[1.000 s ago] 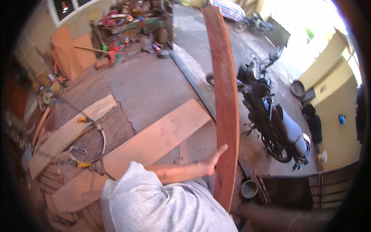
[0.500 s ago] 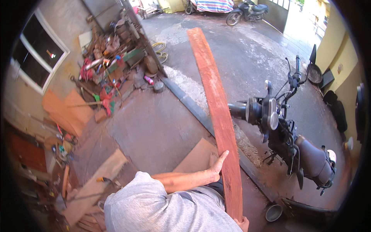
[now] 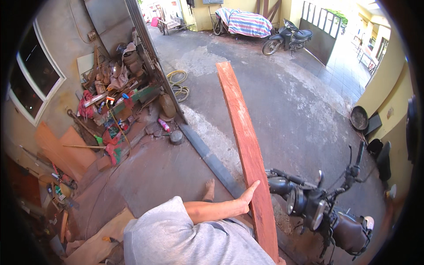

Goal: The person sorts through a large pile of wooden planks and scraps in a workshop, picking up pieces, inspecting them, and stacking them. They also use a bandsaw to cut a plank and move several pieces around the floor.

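A long reddish-brown wooden plank (image 3: pixel 245 132) slants away from my body, its far end raised in front of me. My left hand (image 3: pixel 248 197) grips its left edge partway along, thumb side resting on the upper face and the other fingers hidden beneath. Close to my body, my right hand (image 3: pixel 281 262) holds the near end; only a sliver of it shows at the lower edge of the view. My left arm reaches across from a grey short sleeve. Beyond my forearm, a bare foot (image 3: pixel 210 190) stands on the floor.
Right of the plank stands a black motorbike (image 3: pixel 309 203), very near its edge. A metal floor strip (image 3: pixel 212 161) runs diagonally under the plank. Tools and scraps are heaped (image 3: pixel 115 97) at the left wall, beside a coiled hose (image 3: pixel 178 84). Another motorbike (image 3: pixel 287 37) is parked far back.
The view has tilted up, showing more of the far yard. The plank's far end sits lower in view, and the foot has come into sight. Both hands keep their hold.
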Tool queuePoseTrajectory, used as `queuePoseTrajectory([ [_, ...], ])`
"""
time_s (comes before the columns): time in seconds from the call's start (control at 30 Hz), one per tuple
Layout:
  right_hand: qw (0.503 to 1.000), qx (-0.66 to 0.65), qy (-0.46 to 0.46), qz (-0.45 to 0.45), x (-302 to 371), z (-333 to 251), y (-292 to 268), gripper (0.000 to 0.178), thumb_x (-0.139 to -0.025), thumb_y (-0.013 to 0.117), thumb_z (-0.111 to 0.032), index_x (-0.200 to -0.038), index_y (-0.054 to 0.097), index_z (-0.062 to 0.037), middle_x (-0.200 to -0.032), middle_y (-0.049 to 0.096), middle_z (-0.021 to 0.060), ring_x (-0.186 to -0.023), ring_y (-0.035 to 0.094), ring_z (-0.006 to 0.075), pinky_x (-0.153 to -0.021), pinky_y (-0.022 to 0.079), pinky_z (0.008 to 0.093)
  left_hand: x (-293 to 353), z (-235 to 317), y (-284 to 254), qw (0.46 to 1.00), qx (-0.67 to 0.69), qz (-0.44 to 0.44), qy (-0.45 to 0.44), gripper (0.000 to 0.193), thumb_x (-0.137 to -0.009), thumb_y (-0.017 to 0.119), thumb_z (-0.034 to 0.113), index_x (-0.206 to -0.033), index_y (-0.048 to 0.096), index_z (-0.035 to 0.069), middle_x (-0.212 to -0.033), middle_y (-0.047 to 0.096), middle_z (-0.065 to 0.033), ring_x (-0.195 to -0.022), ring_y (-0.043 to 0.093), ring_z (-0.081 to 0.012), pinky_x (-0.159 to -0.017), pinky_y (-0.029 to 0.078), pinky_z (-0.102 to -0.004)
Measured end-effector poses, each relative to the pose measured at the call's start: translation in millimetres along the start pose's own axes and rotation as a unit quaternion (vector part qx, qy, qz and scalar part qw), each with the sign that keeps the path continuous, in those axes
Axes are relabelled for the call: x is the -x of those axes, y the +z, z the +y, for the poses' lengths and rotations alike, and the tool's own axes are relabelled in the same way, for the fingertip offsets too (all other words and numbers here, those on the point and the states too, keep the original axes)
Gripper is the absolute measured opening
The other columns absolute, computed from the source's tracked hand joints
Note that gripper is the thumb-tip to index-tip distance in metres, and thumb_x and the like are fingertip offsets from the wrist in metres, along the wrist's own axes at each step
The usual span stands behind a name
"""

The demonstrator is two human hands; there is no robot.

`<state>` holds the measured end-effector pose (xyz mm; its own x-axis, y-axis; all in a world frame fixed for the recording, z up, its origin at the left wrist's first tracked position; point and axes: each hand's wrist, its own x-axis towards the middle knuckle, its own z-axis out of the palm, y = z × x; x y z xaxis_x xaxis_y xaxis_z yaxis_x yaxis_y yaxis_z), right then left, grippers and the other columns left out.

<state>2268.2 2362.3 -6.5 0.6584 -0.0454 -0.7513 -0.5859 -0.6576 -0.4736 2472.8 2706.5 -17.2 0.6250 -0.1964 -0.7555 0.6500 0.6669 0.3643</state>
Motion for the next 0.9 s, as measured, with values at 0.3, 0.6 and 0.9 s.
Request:
queuePoseTrajectory([
  [0.3,1.0,-0.02,0.006,0.021,-140.3,-202.3,95.8,0.055,-0.074,0.086,-0.038,-0.106,0.072,0.0038,-0.09,0.073,0.0164,-0.086,0.069,0.0229,-0.078,0.054,0.039,-114.5,241.9,-108.9,0.997,0.07,-0.012,-0.037,0.088,-0.089,0.063,0.063,-0.154,0.036,0.01,-0.157,0.041,-0.011,-0.143,0.041,-0.0272,-0.118,0.033,-0.0465],
  [0.6,0.993,0.059,0.104,-0.018,-265.9,-449.9,123.8,0.098,-0.063,0.071,-0.083,-0.114,0.074,0.0006,-0.106,0.074,0.0219,-0.104,0.07,0.0347,-0.091,0.052,0.0437,-260.9,454.4,-181.8,0.997,0.054,-0.038,-0.046,0.066,-0.096,0.056,0.058,-0.142,0.048,0.011,-0.142,0.055,-0.0122,-0.131,0.052,-0.0313,-0.114,0.04,-0.0525],
  [0.9,0.995,0.063,0.074,-0.011,-445.0,-689.8,134.3,0.078,-0.072,0.079,-0.062,-0.107,0.073,0.0069,-0.09,0.075,0.0199,-0.083,0.074,0.0261,-0.074,0.055,0.0397,-399.4,675.6,-212.1,0.993,0.101,0.063,0.013,0.074,-0.091,0.065,0.058,-0.145,0.047,0.011,-0.15,0.05,-0.0116,-0.134,0.05,-0.0304,-0.113,0.039,-0.0525],
])
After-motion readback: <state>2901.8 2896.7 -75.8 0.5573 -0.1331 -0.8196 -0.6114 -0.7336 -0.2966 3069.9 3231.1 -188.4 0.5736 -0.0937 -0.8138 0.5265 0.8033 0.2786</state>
